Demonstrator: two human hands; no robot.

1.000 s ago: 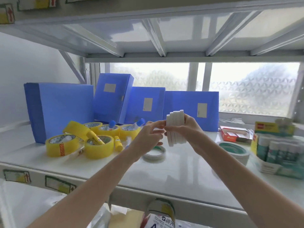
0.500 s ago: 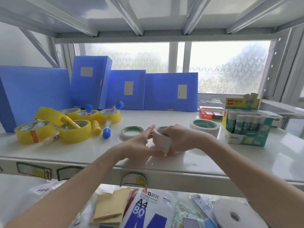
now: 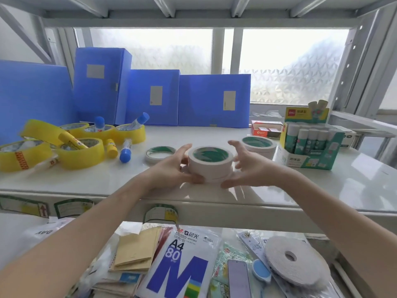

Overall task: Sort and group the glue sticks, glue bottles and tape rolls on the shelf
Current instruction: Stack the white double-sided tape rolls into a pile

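Two hands flank a stack of white tape rolls lying flat at centre frame, core opening upward, on the glossy white shelf. Left hand grips its side; right hand fingers spread wide, thumb touching. Frosted window behind.

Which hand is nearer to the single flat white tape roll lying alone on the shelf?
Left. The left hand is just right of the single flat roll, gripping the white tape stack. The right hand is beyond that stack.

Glossy smooth shelf; matt white tape stack.
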